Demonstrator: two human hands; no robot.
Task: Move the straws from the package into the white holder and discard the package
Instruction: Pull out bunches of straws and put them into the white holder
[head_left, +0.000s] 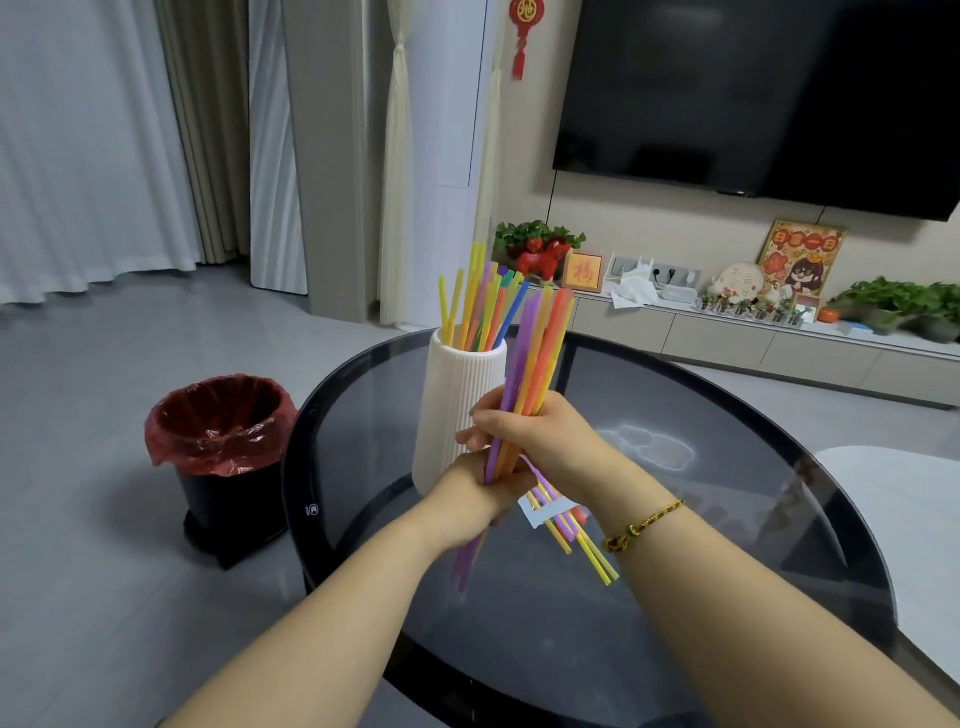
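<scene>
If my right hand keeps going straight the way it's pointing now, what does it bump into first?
Probably the white holder. The right hand, gripping a bunch of straws, points left toward the holder's ribbed side, with the knuckles right beside it. Depth is hard to judge, so it might pass just in front.

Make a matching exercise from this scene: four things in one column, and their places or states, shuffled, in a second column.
Things:
1. white holder
2. bin
3. bundle of straws
4. bracelet

Places or states:
A. on the right wrist
B. on the floor beside the table, lined with a red bag
C. upright on the glass table, some straws already in it
D. gripped in both hands, in front of the holder

Pairs: 1-C, 2-B, 3-D, 4-A
</scene>
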